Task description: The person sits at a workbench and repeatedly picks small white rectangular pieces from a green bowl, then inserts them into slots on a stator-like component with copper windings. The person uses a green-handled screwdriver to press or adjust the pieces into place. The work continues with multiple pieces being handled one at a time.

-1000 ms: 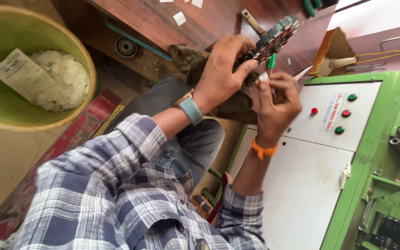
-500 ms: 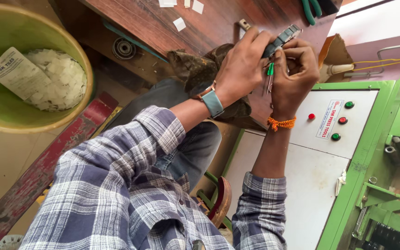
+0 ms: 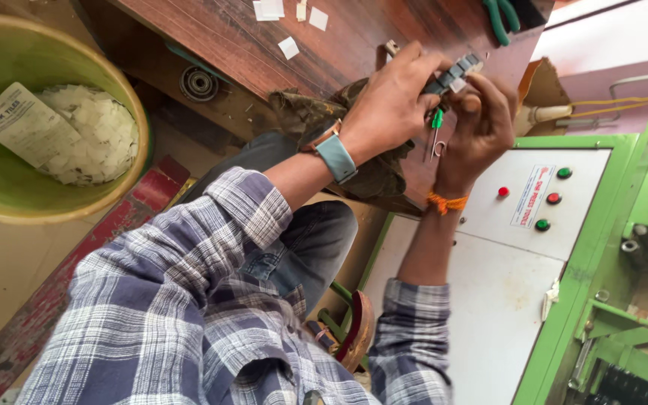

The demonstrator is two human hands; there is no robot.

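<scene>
While both hands worked over the wooden table (image 3: 264,52), a dark segmented block (image 3: 453,73) lay gripped between them.
Left hand (image 3: 391,101) and right hand (image 3: 481,124) pinched it; its long axis slanted toward the green pliers (image 3: 500,19).

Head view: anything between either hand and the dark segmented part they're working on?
Nothing visible. The left hand already grips the dark segmented part from the near side, and the right hand touches its far end while holding a green-handled tool. The olive cloth lies below the hands, not between.
</scene>
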